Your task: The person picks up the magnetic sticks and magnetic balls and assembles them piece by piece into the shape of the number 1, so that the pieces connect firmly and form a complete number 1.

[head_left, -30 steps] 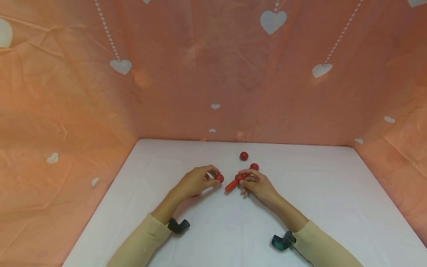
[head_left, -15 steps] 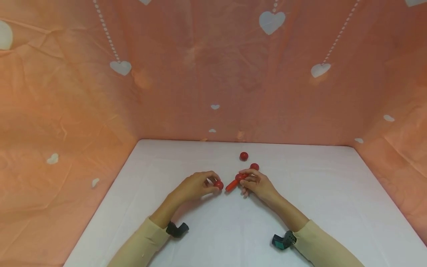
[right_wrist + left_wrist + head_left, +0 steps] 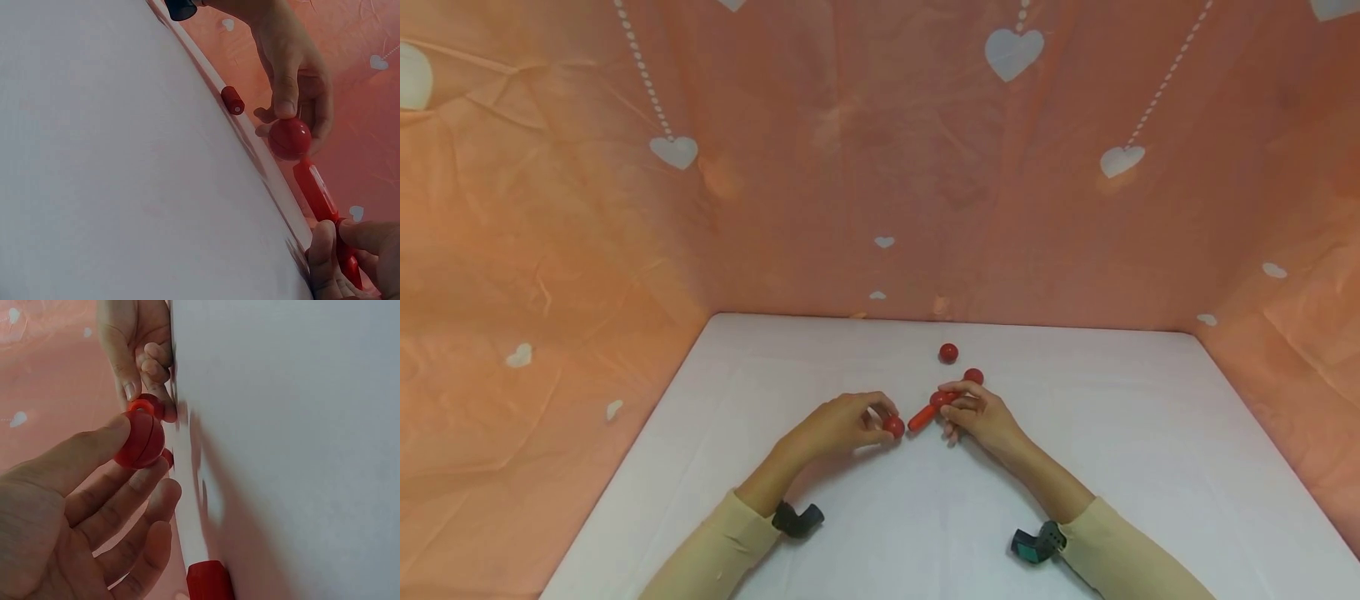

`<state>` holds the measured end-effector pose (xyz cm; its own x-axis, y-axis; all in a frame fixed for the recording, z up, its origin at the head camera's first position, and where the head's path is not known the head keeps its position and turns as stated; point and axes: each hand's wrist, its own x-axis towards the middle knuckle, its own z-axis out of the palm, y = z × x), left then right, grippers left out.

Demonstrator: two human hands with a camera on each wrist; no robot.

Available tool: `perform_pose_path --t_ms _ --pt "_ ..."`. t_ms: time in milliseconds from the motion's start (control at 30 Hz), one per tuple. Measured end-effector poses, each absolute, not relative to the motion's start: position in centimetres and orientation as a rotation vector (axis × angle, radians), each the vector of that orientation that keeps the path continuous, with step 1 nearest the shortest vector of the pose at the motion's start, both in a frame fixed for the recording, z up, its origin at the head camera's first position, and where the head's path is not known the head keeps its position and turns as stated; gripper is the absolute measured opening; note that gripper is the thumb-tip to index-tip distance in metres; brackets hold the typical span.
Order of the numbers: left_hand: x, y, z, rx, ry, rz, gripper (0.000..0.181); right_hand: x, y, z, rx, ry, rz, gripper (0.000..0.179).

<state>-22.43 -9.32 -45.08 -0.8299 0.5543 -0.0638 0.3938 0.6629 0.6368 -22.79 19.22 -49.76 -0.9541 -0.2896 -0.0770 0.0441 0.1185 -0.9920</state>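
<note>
My left hand (image 3: 841,423) pinches a glossy red ball (image 3: 893,427) with a seam line between thumb and fingers. In the left wrist view this ball (image 3: 142,440) covers most of what lies behind it. My right hand (image 3: 983,418) pinches a red ball joint with red rods on it, partly hidden by the fingers. One red rod (image 3: 922,418) points down-left from it to the left hand's ball; whether the two touch, I cannot tell. Another red ball (image 3: 973,377) shows just past the right fingers; whether it is joined to the rod is unclear.
A loose red ball (image 3: 948,353) lies farther back on the white table (image 3: 1075,400). A short red cylinder (image 3: 232,100) lies on the table near the left hand. Orange cloth (image 3: 925,167) with white hearts hangs around the table's back and sides.
My left hand has moved toward me with its ball, from beyond the rod's near end to level with it. The right hand and its joined pieces have stayed almost still.
</note>
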Motion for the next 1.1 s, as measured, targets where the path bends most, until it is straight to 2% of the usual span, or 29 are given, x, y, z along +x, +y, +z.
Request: perform_pose_path --t_ms 533,1100 --pt "-22.27 -9.16 -45.29 0.777 2.6 0.917 0.027 -22.85 19.35 -50.03 -0.266 2.13 -1.945 0.043" --pt "-22.28 -8.7 -45.64 0.777 2.618 0.9 0.031 -22.77 19.35 -49.72 -0.284 2.114 -1.954 0.045"
